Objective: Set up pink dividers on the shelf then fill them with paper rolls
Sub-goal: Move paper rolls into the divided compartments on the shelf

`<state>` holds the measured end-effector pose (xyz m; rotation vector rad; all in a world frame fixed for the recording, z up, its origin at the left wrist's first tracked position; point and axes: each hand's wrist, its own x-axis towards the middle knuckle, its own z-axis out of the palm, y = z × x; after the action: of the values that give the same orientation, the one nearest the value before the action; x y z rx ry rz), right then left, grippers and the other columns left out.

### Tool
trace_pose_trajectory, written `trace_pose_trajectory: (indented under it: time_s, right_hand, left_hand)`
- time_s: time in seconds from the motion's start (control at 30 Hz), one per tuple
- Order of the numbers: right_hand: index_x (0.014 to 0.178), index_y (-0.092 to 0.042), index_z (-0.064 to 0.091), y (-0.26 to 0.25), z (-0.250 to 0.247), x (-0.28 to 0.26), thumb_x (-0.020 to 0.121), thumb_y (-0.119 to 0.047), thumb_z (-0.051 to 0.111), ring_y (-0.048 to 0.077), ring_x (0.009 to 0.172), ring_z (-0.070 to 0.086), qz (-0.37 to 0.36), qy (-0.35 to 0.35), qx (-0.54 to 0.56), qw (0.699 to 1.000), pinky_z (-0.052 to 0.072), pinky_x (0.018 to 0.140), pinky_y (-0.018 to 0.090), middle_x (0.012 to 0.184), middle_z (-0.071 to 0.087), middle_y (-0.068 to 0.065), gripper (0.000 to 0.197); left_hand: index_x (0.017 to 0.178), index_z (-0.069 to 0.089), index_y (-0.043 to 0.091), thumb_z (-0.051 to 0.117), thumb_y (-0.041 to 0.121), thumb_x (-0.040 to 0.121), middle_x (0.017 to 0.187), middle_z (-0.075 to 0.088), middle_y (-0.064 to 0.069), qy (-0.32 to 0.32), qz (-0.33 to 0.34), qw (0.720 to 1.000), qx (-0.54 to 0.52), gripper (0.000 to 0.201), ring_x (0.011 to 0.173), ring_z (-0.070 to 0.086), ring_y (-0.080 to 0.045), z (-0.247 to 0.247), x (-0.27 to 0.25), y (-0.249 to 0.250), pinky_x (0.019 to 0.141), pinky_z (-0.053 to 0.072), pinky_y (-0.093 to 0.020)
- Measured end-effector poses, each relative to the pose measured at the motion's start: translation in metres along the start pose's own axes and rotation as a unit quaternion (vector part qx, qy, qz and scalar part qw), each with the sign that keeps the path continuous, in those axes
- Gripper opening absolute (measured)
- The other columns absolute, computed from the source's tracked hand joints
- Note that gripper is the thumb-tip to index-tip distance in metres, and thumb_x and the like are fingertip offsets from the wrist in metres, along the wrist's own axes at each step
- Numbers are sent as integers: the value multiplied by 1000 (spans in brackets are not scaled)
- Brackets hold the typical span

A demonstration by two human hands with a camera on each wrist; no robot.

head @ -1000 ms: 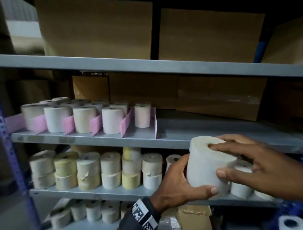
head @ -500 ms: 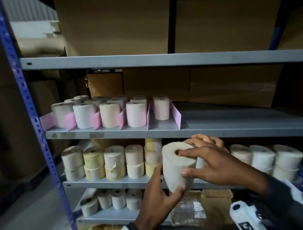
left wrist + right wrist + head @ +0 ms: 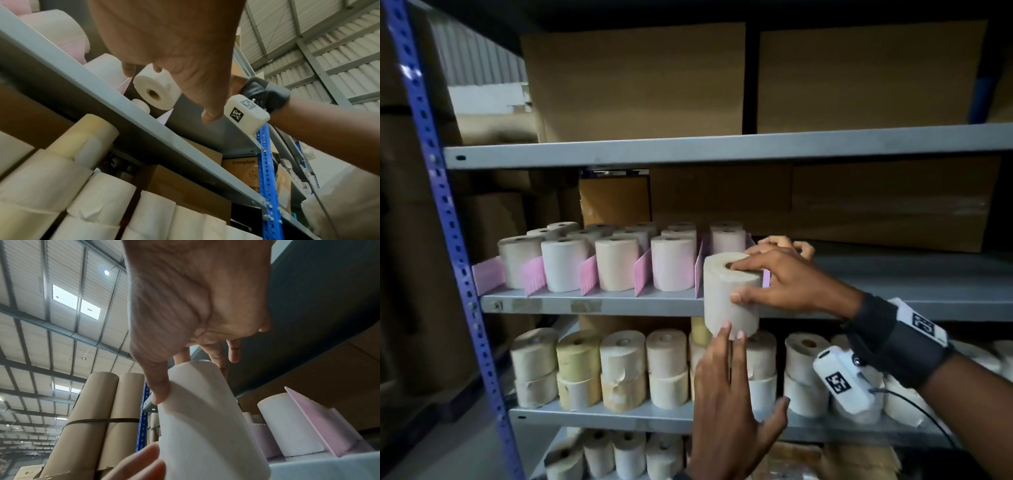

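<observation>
Paper roll [image 3: 729,294], upright, is held just in front of the middle shelf [image 3: 893,301] edge at the rightmost pink divider [image 3: 699,270] slot, where one roll [image 3: 727,240] already stands at the rear. Right hand [image 3: 787,281] grips it with fingers curled over the top and thumb on the side wall; left hand [image 3: 732,397] has its fingers extended, fingertips [image 3: 724,330] touching the roll's lower edge. Judged progress: five dividers stand in place, the four slots to the left appear full, and the last slot needs more rolls, while the shelf further right is bare.
</observation>
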<state>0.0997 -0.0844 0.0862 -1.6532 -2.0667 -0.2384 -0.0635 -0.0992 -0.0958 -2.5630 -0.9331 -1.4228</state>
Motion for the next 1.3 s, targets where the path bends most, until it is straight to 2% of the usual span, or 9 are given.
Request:
trace_pose_trajectory:
  time_s: [0.13, 0.27, 0.4, 0.53, 0.63, 0.77, 0.87, 1.1, 1.3]
  right_hand:
    - [126, -47, 61, 15, 3, 30, 72, -75, 62, 14, 128, 29, 6, -1, -10, 1000, 16, 88, 41, 128, 54, -19, 61]
    - [127, -45, 61, 27, 12, 54, 76, -72, 63, 16, 128, 30, 21, -28, -29, 999, 13, 82, 38, 132, 57, -17, 58]
    - [130, -46, 58, 41, 15, 69, 76, -75, 59, 17, 129, 35, 40, -35, -23, 998, 18, 84, 42, 132, 60, -17, 62]
    - [132, -52, 54, 51, 16, 86, 81, -71, 55, 17, 126, 27, 44, -70, -44, 996, 17, 80, 41, 130, 58, -17, 54]
    - [132, -47, 56, 55, 17, 97, 85, -65, 57, 20, 127, 31, 37, -78, -66, 994, 26, 96, 52, 137, 54, -16, 51]
    - [137, -43, 52, 59, 19, 112, 88, -61, 57, 23, 139, 32, 64, -107, -80, 989, 17, 104, 61, 144, 52, -15, 52]
    - [139, -41, 50, 64, 18, 122, 89, -59, 58, 24, 141, 34, 76, -131, -88, 985, 13, 108, 67, 147, 51, -11, 54]
    - [139, -32, 54, 71, 7, 129, 91, -48, 63, 21, 128, 52, 45, -182, -46, 981, 32, 111, 55, 139, 60, -7, 52]
    - [140, -38, 50, 62, 11, 126, 90, -48, 63, 24, 138, 41, 33, -116, -90, 989, 25, 110, 61, 145, 53, -10, 53]
  left_hand:
    - [158, 32, 9, 61, 65, 83, 169, 17, -11, -41, -37, 997, 46, 98, 154, 25, -32, 18, 22, -15, 109, 43, -60]
    - [158, 32, 10, 62, 64, 78, 169, 16, -9, -58, -48, 995, 66, 101, 153, 27, -32, 34, 36, -29, 109, 42, -61]
    - [159, 30, 10, 60, 68, 78, 170, 16, -9, -66, -51, 992, 90, 104, 154, 24, -31, 46, 44, -39, 111, 40, -62]
    - [157, 35, 8, 61, 68, 77, 169, 20, -12, -64, -41, 991, 106, 103, 153, 28, -32, 57, 58, -47, 109, 41, -63]
    - [157, 35, 7, 61, 68, 78, 168, 21, -13, -72, -40, 990, 118, 103, 153, 26, -33, 64, 65, -55, 110, 39, -66]
    - [156, 37, 6, 63, 67, 73, 167, 26, -11, -81, -34, 986, 139, 107, 154, 26, -32, 78, 67, -66, 112, 29, -65]
    - [155, 39, 7, 64, 63, 74, 166, 30, -10, -66, -26, 989, 131, 102, 154, 26, -30, 85, 66, -72, 112, 32, -63]
    - [157, 34, 8, 63, 59, 80, 167, 27, -9, -78, -26, 989, 119, 97, 155, 24, -30, 81, 69, -73, 115, 35, -59]
    - [157, 35, 7, 63, 58, 78, 166, 28, -9, -99, -16, 988, 118, 98, 155, 25, -30, 76, 67, -76, 115, 36, -58]
